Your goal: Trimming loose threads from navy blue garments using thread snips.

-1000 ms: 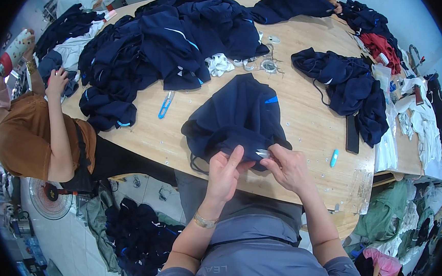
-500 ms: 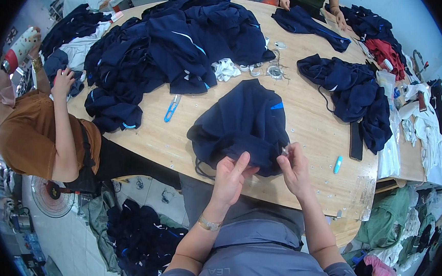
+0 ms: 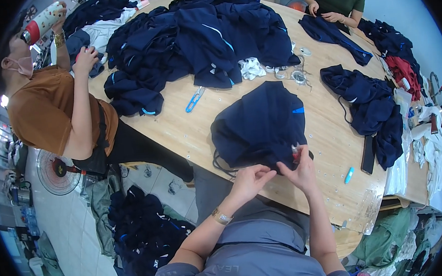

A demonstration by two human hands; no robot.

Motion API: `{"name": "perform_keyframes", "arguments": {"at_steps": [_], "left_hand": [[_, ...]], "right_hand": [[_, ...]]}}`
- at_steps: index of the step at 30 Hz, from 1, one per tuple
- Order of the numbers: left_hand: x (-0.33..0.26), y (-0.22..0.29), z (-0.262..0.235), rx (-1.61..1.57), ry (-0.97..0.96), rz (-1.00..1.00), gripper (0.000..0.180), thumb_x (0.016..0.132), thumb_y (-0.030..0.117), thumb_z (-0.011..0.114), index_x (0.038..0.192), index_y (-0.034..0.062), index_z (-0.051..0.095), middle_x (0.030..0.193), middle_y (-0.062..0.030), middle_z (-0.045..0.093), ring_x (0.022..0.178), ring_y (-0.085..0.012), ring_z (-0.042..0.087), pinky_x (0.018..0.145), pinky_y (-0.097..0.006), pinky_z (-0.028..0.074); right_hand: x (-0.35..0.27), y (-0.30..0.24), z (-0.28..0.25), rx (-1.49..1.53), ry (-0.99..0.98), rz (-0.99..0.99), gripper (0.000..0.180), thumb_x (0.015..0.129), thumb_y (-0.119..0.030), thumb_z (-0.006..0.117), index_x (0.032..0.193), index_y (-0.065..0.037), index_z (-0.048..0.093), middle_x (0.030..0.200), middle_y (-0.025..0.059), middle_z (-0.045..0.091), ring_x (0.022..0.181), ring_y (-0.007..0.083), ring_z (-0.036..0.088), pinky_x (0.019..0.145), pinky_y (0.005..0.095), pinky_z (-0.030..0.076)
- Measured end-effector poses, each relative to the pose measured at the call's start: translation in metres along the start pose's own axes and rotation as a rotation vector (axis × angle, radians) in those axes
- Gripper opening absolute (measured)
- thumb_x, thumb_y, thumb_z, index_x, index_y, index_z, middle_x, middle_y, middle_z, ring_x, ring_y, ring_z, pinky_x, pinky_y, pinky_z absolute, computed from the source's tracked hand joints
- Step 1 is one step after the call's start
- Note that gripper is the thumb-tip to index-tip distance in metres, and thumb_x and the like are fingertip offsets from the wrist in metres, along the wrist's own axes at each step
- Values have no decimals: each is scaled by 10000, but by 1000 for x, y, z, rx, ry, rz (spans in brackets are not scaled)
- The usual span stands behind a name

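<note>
A navy garment with a bright blue stripe lies bunched on the table in front of me. A dark drawstring loops out at its left. My left hand pinches the garment's near edge, thumb and fingertips together. Close beside it, my right hand has its thumb at the same edge. In that hand is a small red-and-silver tool, partly hidden by the fingers; its exact kind is unclear.
Blue thread snips lie left of the garment. Beyond is a large pile of navy garments. At the right are more navy garments, a black phone and a small turquoise tool. A person drinks from a flask; another handles garments.
The view has shifted, moving the table rightward in the picture. My left hand has come down to the near edge, closer to my right hand. The red part of the small tool now shows.
</note>
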State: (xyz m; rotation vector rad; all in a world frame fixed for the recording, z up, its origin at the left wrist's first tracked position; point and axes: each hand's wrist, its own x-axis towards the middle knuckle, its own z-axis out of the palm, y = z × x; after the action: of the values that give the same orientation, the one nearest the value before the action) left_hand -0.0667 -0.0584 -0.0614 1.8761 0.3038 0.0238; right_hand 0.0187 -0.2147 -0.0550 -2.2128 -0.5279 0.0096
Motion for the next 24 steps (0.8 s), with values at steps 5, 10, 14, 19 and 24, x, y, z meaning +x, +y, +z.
{"name": "perform_keyframes", "arguments": {"at_steps": [5,10,14,19,24], "left_hand": [[-17,-13,-10,73,37,-4,231,794,248,664,782,19,631,657,-110,637,594,-192,630,554,-284,471],[-17,-29,-13,77,168,4,191,789,198,667,761,32,577,589,-72,593,523,-171,584,504,-276,452],[-14,-19,-15,61,202,47,177,799,183,656,784,36,558,608,-78,602,542,-184,601,512,-284,459],[-12,-17,-14,43,188,112,180,806,185,646,777,32,554,616,-99,607,568,-225,618,523,-307,469],[-14,-24,-5,98,76,160,190,799,186,653,801,16,566,643,-105,614,593,-213,620,555,-303,482]], "right_hand": [[-8,58,20,-64,146,68,483,619,-159,733,965,-31,422,753,141,510,696,297,518,617,378,424],[-16,66,42,-55,337,-56,352,556,-42,668,842,-40,463,747,120,454,688,298,454,622,372,377],[-22,62,43,-181,368,-170,333,533,-9,620,823,-39,459,779,121,462,701,315,453,630,381,367],[-30,65,44,-198,343,-233,331,539,-21,614,833,-37,462,804,132,476,738,328,468,658,392,365],[-35,73,50,-175,371,-259,326,564,-47,614,847,-29,453,853,157,496,804,353,486,709,407,365]]}}
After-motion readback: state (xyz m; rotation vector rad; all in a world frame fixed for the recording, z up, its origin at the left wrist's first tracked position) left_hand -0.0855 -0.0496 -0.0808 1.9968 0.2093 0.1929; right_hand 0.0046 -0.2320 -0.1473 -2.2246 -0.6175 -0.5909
